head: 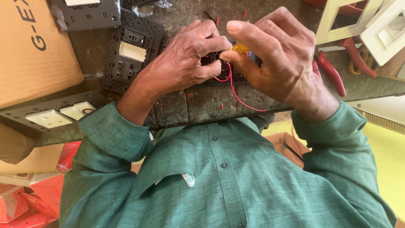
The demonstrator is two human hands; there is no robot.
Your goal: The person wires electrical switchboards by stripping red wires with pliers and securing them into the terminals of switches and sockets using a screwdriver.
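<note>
Left hand [185, 59]: fingers curled, gripping the near edge of a dark switch plate [219, 69] that lies flat on the tabletop [202, 103]. Thumb and fingertips press on the plate's top face; most of the plate is hidden beneath both hands.

Right hand [278, 59]: closed around a tool with a translucent yellow handle [240, 47]. Only a small part of the handle shows between thumb and forefinger; the tip is hidden, pointing down toward the plate. Cannot tell what the tip touches.

Red wire [238, 95]: comes out from under the hands at the plate, loops toward the body across the tabletop. Short red wire offcuts [222, 107] are scattered near it.

Both forearms are in green shirt sleeves [114, 135]; the shirt front fills the lower frame.

Surroundings: a second dark switch plate with a cream rocker [131, 50] lies just beside the left hand. A third plate with cream switches [55, 114] sits near the left sleeve. Cardboard box [33, 46] at the far left corner. Red-handled pliers [331, 74] lie just beyond the right wrist. Cream cover frames [350, 21] are stacked at the far right. Red cartons [29, 202] sit low at the left, off the tabletop.
</note>
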